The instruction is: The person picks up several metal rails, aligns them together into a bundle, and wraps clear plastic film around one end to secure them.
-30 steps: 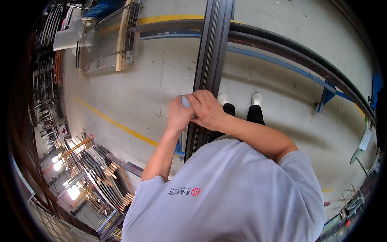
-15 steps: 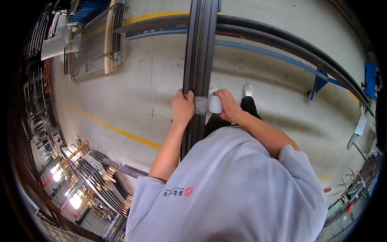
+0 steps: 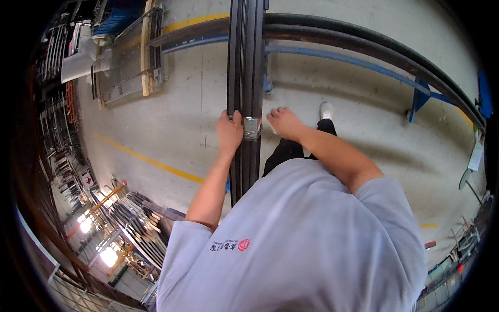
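Observation:
A bundle of long dark metal profiles (image 3: 245, 78) runs from the far edge toward my body. Clear film or tape (image 3: 252, 129) is wrapped around it in a shiny band. My left hand (image 3: 230, 130) grips the bundle's left side beside that band, thumb on top and other fingers partly hidden at the edge. Just right of the bundle, apart from the band, is my right hand (image 3: 285, 124), back upward and fingers curled down. What it holds, if anything, is hidden; the white roll seen earlier does not show.
Long dark bars (image 3: 332, 39) cross beyond the bundle, above a blue steel frame (image 3: 353, 65). Framed panels (image 3: 125, 67) lean at far left. Many profiles (image 3: 138, 223) are stacked at lower left. My white shoe (image 3: 326, 111) is on the grey floor.
The white roll in my right hand has gone out of sight, and that hand's fingers now curl down. My left hand keeps its grip. The view has shifted slightly.

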The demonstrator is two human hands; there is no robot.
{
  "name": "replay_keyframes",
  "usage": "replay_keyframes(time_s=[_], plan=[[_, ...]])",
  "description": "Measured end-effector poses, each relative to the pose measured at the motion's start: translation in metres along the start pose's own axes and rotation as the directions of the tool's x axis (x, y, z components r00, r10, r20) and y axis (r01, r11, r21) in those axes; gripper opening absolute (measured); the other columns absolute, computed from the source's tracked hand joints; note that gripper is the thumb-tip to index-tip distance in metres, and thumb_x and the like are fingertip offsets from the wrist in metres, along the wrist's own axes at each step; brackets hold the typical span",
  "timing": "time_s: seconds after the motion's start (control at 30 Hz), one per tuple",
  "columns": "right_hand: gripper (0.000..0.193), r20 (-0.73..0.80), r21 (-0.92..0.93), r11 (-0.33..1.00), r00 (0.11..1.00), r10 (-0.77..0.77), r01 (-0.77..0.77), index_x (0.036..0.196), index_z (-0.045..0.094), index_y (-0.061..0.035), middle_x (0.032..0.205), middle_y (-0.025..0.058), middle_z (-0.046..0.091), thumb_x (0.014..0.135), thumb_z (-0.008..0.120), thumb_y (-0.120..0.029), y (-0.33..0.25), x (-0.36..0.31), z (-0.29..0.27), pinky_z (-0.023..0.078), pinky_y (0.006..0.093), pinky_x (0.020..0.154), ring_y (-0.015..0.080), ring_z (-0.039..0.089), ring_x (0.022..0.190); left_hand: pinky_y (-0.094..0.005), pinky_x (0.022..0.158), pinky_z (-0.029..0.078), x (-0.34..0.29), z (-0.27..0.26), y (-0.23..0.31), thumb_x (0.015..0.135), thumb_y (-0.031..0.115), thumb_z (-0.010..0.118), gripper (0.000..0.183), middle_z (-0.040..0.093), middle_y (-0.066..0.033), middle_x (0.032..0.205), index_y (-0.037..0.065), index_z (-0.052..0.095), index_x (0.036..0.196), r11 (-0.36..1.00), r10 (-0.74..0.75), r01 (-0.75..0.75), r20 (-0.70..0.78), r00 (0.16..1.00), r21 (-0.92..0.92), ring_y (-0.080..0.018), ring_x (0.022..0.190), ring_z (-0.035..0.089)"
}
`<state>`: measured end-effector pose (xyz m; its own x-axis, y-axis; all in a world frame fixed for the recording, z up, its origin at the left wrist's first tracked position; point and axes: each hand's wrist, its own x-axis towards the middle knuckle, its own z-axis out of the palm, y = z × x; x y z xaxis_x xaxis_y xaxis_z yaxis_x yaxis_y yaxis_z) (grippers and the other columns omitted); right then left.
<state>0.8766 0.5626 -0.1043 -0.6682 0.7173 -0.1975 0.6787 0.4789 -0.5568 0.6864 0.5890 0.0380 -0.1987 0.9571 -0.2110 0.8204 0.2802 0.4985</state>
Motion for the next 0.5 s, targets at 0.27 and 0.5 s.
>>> replay_keyframes(time_s=[0.27,0.5], plan=[[0.064,0.581,0.702,-0.711,0.542,0.607,0.044,0.113,0.052,0.0120,0.106,0.0240,0.065,0.088,0.071,-0.044,-0.045,0.069,0.007,0.054,0.0411,0.077,0.0314,0.067,0.089,-0.0526,0.071,0.050,0.001,-0.005,0.005,0.096,0.029,0.056,0.037,0.065,-0.0316,0.082,-0.008,0.061,0.091,0.999,-0.045,0.046,0.027,0.999,-0.022,-0.0512,0.083,0.062],[0.062,0.423,0.901,-0.208,0.656,0.625,-0.382,0.131,0.044,0.0020,0.115,0.0174,0.062,0.092,0.065,-0.042,-0.033,0.039,-0.026,0.054,0.0431,0.063,0.0317,0.066,0.083,-0.0390,0.092,0.048,0.001,-0.009,-0.041,0.098,0.034,0.052,0.048,0.068,-0.0251,0.107,-0.009,0.062,0.117,0.952,-0.022,0.040,0.063,0.998,-0.304,-0.0325,0.105,0.065]])
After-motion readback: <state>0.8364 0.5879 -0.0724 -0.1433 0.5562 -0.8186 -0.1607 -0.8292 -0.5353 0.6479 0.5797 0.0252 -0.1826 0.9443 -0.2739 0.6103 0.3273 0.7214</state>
